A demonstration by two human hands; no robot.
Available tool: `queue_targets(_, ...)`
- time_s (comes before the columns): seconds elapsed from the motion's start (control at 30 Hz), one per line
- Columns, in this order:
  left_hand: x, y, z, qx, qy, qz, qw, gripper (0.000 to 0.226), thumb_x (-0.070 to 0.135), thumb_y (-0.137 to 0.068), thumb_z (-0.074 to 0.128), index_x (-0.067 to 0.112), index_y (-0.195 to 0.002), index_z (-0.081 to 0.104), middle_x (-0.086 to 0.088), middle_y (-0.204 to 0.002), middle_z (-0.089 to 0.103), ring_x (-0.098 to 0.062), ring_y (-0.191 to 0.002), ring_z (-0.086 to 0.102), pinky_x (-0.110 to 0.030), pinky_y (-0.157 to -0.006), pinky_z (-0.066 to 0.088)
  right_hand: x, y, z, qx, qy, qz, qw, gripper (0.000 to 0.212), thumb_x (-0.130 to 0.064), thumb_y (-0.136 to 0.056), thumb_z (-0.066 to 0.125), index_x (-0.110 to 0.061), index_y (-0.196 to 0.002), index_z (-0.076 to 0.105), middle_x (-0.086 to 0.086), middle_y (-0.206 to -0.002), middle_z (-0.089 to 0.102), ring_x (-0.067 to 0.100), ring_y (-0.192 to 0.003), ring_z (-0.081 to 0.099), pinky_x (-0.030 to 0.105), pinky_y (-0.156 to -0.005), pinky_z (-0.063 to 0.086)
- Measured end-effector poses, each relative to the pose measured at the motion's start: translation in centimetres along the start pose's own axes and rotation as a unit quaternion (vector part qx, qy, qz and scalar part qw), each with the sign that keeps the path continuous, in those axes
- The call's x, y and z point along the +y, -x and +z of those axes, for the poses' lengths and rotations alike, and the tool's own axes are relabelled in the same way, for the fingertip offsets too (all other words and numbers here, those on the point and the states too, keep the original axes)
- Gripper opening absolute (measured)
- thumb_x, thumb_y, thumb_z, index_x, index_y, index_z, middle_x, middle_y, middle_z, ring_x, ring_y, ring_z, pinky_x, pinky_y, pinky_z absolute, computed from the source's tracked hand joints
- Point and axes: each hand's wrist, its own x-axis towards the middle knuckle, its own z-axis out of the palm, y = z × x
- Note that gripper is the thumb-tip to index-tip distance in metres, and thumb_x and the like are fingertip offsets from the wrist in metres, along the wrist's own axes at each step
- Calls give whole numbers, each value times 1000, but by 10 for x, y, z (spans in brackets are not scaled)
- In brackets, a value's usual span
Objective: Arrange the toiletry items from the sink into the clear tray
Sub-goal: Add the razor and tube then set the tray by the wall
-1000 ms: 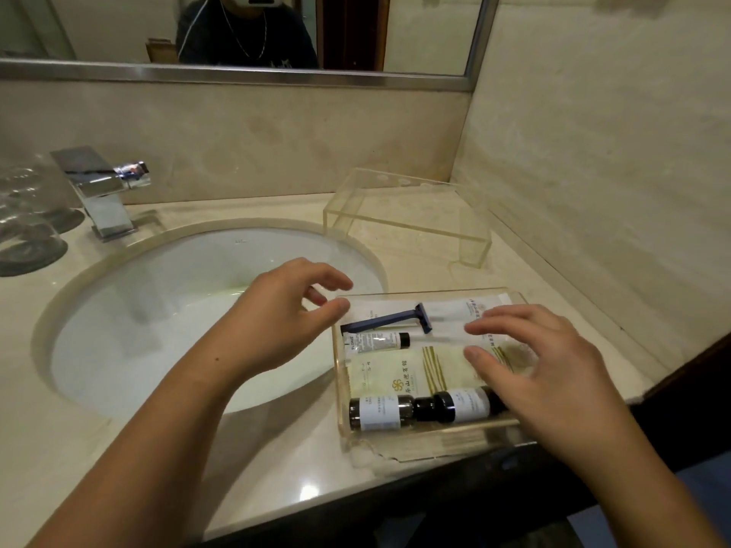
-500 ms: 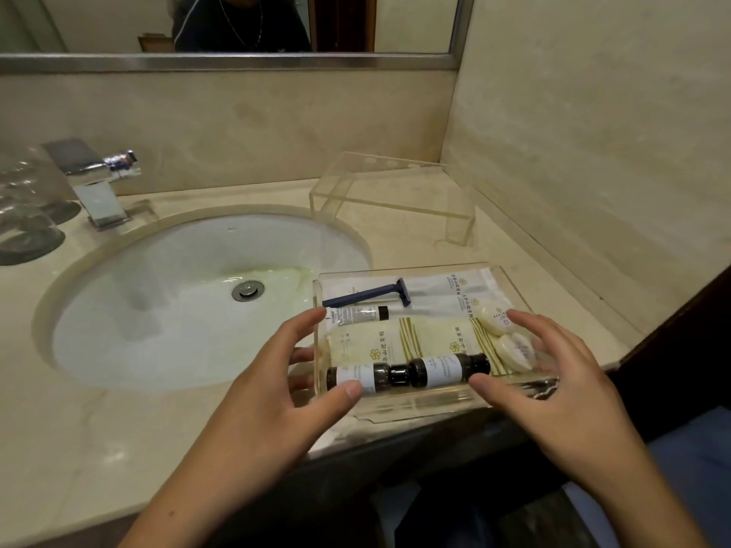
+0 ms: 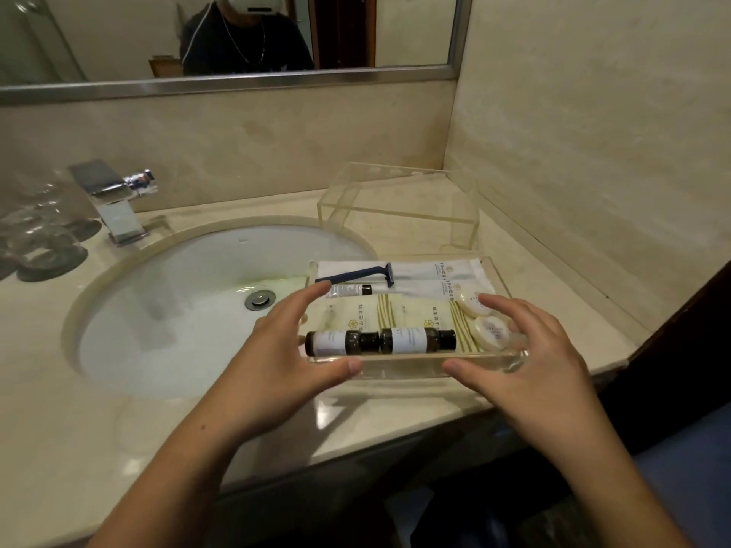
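I have both hands spread wide at the tray (image 3: 403, 367), the left hand (image 3: 277, 357) at its left end and the right hand (image 3: 526, 357) at its right end, thumbs along the near wall, though I cannot tell whether they grip it. The tray sits on the tabletop (image 3: 514, 247) just right of the sink (image 3: 178, 302), near the front edge. Inside lie a razor (image 3: 356, 275), a small tube (image 3: 350, 290), paper sachets (image 3: 439, 270), two dark bottles (image 3: 379, 342) end to end along the near wall, and two round soaps (image 3: 490, 332) by my right fingers.
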Motion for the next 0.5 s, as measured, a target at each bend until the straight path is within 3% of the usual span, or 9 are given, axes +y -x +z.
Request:
queue_targets(0.1, -5, -23, -12, -4, -7, 6, 1000, 95, 43, -74, 86, 51, -151, 30, 13, -148, 47, -3, -127, 44, -28, -94, 43, -9, -13, 14, 26, 0, -13, 1000, 77, -47, -59, 91, -51, -126, 55, -12, -142, 41, 6, -126, 47, 19, -99, 34)
queue_targets(0.23, -14, -59, -26, -25, 15, -3, 1000, 92, 33, -75, 88, 48, -150, 36, 8, -147, 52, -16, -136, 46, -36, -101, 48, -15, -31, 30, 50, -5, -15, 999, 74, -47, -62, 90, -48, -127, 55, -8, -143, 42, 9, -127, 49, 19, -101, 37)
queue_targets(0.37, -25, -91, -32, -46, 27, -11, 999, 91, 30, -74, 88, 53, -146, 38, 2, -146, 50, -13, -126, 51, -26, -88, 48, -14, -46, 43, 58, -11, -6, 998, 72, -45, -64, 90, -44, -128, 56, -8, -140, 43, 7, -123, 50, 17, -100, 35)
queue_targets(0.5, -33, -112, -31, -63, 49, -18, 997, 91, 27, -73, 89, 56, -143, 40, -5, -147, 51, -13, -126, 53, -24, -85, 50, -13, -57, 50, 67, -13, -5, 998, 69, -42, -65, 90, -43, -125, 58, -7, -138, 43, 2, -112, 51, 15, -98, 36)
